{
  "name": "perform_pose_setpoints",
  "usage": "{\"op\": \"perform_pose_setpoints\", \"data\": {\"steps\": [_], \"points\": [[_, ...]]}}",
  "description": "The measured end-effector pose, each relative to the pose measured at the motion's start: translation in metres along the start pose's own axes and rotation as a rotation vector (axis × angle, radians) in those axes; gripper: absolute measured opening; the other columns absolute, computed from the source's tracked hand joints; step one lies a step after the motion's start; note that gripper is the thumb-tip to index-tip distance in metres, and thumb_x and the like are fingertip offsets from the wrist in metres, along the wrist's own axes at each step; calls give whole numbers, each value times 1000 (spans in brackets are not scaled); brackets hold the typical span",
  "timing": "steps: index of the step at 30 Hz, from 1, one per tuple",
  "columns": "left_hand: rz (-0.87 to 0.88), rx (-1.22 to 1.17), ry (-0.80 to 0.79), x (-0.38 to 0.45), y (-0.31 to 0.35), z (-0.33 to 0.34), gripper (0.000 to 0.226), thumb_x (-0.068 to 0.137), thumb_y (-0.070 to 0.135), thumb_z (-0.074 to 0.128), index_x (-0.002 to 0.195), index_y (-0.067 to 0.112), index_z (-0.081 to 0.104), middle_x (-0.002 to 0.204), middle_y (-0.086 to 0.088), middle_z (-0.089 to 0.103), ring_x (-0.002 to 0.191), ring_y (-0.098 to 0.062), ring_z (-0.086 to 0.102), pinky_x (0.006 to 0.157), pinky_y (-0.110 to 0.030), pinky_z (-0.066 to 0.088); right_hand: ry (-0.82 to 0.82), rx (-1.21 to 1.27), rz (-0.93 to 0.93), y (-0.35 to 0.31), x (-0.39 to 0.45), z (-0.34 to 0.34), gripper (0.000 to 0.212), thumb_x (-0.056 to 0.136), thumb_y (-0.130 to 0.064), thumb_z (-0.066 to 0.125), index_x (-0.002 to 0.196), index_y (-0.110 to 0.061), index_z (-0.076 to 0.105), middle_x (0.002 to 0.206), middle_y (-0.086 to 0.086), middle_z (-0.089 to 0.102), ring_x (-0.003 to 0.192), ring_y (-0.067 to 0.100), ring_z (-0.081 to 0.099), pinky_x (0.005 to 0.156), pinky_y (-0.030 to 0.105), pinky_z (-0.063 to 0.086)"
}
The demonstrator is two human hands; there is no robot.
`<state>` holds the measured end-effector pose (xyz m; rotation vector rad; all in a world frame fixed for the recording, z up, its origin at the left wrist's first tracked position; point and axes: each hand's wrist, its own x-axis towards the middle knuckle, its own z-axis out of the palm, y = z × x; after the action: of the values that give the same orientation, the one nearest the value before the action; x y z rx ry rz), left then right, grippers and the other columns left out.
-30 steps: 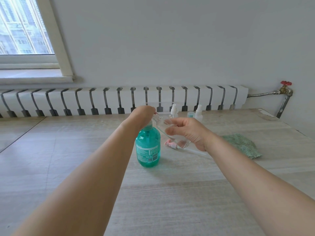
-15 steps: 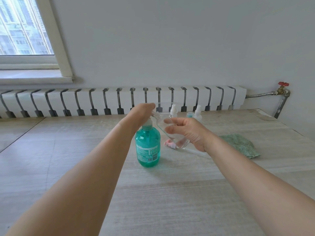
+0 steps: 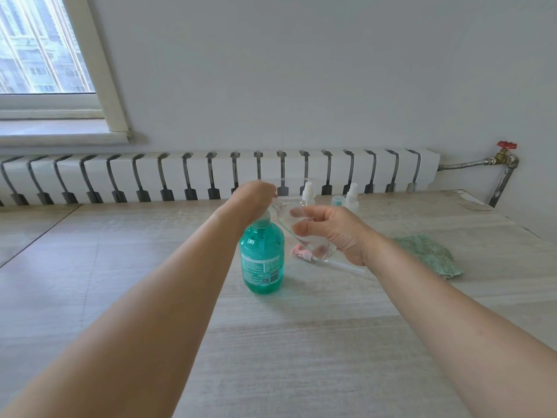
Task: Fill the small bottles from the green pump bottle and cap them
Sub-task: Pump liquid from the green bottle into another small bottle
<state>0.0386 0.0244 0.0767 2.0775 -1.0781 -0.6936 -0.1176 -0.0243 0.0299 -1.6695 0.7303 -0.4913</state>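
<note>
The left hand (image 3: 256, 196) rests on top of the green translucent pump bottle (image 3: 262, 260), which stands upright on the pale wooden desk (image 3: 301, 342); its fingers are bent over the pump head, though I cannot tell how firmly. The right hand (image 3: 334, 233) grips a small clear plastic bottle (image 3: 297, 227), tilted so its long axis runs up and left, the mouth just beside the nozzle under the left hand. The filling seems to hinge on that mouth meeting the spout. A pink-and-white pump cap (image 3: 301, 253) lies on the desk just beyond, near the right hand.
</note>
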Motion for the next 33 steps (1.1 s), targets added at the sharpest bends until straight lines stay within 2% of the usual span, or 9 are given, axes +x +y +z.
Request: {"op": "perform_pose_setpoints", "data": {"steps": [4, 7, 9, 13, 15, 20, 25, 29, 33], "points": [[-65, 34, 14, 3, -1, 3, 33, 97, 20, 34, 121, 9, 56, 101, -7, 56, 81, -17, 49, 69, -25, 44, -11, 8, 0, 6, 3, 1, 44, 76, -25, 74, 118, -24, 63, 123, -10, 61, 103, 3, 52, 80, 25, 33], [-89, 2, 7, 4, -5, 4, 34, 97, 27, 35, 115, 11, 59, 84, -2, 52, 69, -12, 46, 51, -24, 35, -35, -2, 8, 6, 0, 1, 45, 78, -26, 73, 122, -24, 62, 114, -16, 62, 88, -7, 56, 58, 14, 46], [-91, -11, 17, 5, -8, 4, 34, 96, 31, 37, 114, 11, 59, 93, -4, 56, 71, -12, 48, 56, -22, 38, -44, -12, 2, 4, -3, 2, 47, 77, -27, 73, 123, -24, 61, 116, -16, 61, 88, -4, 59, 52, 12, 49], [-47, -27, 49, 5, -9, 3, 35, 96, 33, 39, 113, 8, 56, 93, -6, 59, 83, -16, 54, 72, -25, 44, -28, 13, 6, 0, -8, 3, 48, 74, -28, 74, 120, -24, 62, 116, -4, 66, 92, 13, 67, 72, 27, 53], [3, 1, 46, 4, -9, 2, 40, 97, 34, 37, 119, 5, 53, 113, -10, 58, 102, -23, 55, 85, -30, 42, -28, 10, 4, -1, -9, 4, 48, 73, -28, 75, 119, -24, 62, 117, -2, 67, 94, 16, 67, 70, 28, 52], [30, -5, 40, 3, -4, -3, 39, 96, 39, 39, 117, 9, 52, 119, -10, 56, 98, -21, 50, 82, -32, 38, -16, 67, -1, -6, -10, 3, 54, 60, -33, 77, 112, -26, 65, 115, -2, 67, 98, 20, 65, 81, 46, 53], [85, 8, 11, 2, -2, -7, 45, 97, 32, 38, 125, 1, 53, 131, -15, 53, 121, -31, 48, 104, -40, 38, -6, 43, -5, -7, -10, 3, 56, 59, -34, 77, 113, -24, 65, 116, -3, 66, 101, 19, 64, 85, 48, 52], [63, -1, -7, 2, -3, -4, 41, 96, 29, 39, 123, 3, 56, 129, -13, 55, 121, -28, 50, 103, -38, 40, -6, 78, 28, -3, -7, 3, 53, 60, -29, 77, 112, -23, 66, 110, 2, 70, 98, 23, 66, 96, 52, 48], [7, 34, 15, 6, -5, 2, 33, 97, 23, 38, 120, 10, 58, 119, -9, 57, 107, -23, 55, 89, -29, 46, -25, 48, 37, 0, -6, 5, 52, 66, -29, 76, 116, -20, 66, 119, -4, 65, 115, 18, 55, 100, 36, 27]]}}
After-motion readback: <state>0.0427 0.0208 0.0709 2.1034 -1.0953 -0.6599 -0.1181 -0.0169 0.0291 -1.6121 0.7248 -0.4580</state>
